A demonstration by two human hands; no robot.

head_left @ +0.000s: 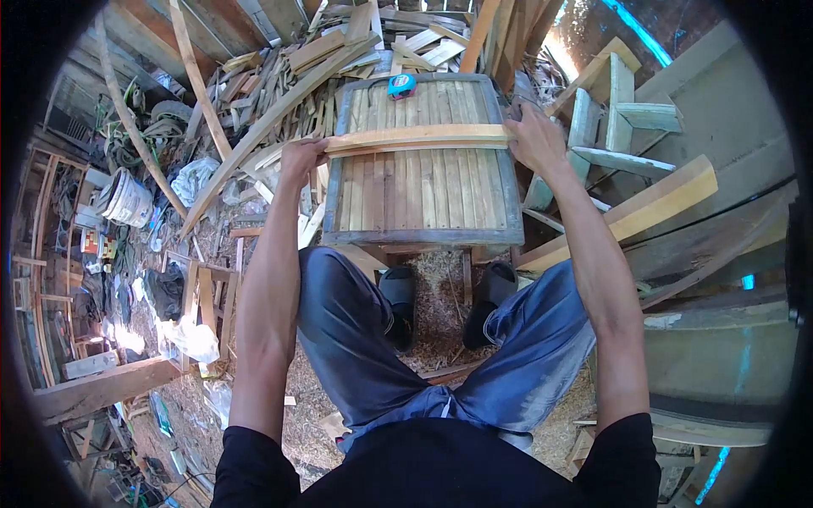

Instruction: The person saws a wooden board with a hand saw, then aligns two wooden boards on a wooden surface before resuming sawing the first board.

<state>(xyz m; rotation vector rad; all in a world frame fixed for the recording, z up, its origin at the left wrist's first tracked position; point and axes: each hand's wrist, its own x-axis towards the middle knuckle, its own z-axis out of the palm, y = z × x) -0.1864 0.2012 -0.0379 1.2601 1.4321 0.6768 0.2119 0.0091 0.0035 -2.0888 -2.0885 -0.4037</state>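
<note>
A long, pale wooden strip [419,135] spans the slatted wooden stool [423,236] in front of my knees, with what looks like a second thin strip along its near edge. My left hand [303,158] is closed on the left end, just past the stool's left rim. At the other end, my right hand [537,140] grips the wood with its fingers curled round the far side. A blue tape measure [402,85] rests near the stool's far edge, beyond the strip.
Scrap wood [318,93] is heaped behind the stool. To the right lean a pale wooden frame [622,110] and a thick plank [627,216]. A white bucket [127,199] stands among clutter at the left. Wood shavings [436,296] cover the floor between my feet.
</note>
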